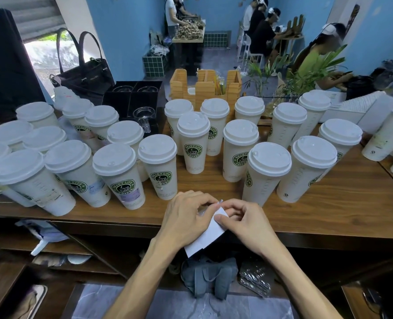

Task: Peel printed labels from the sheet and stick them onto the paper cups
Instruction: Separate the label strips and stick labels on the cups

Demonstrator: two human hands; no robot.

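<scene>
Both hands [216,217] pinch label sheet [208,234].

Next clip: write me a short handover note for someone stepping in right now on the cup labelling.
Left hand and right hand: both pinch the white label sheet at the table edge, working at its top corner.
Cups: lidded, upright, crowding the table.
Done: several cups at left already carry small labels.
Left: finish peeling, stick it on, then do the remaining bare cups.
</scene>
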